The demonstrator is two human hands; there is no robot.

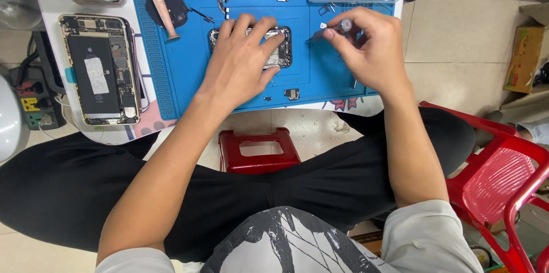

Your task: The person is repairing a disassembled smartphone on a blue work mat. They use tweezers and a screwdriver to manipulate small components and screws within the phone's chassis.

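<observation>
My left hand (243,56) lies flat over the opened black phone body with bare circuitry (278,47) in the middle of the blue silicone repair mat (183,67) on the counter, fingers spread and pressing rather than closed around anything. My right hand (372,50) has its grip pinched together on a slim metal-tipped precision screwdriver (334,28), its tip hanging just right of the phone. The risk, as I judge it, is the tip — if it slides off a tiny screw it could gouge the board or nick a flex cable. My palm hides much of the phone, so I cannot see what I am leaning on; too much weight might bend something delicate. Small loose parts lie on the mat near my wrist, among them a little dark bracket (292,94) close to the mat's front edge — a sleeve or forearm brushing it could send it to the floor. To the left, a second opened phone with gold frame and black battery (102,78) sits well apart, safe from my elbow.
</observation>
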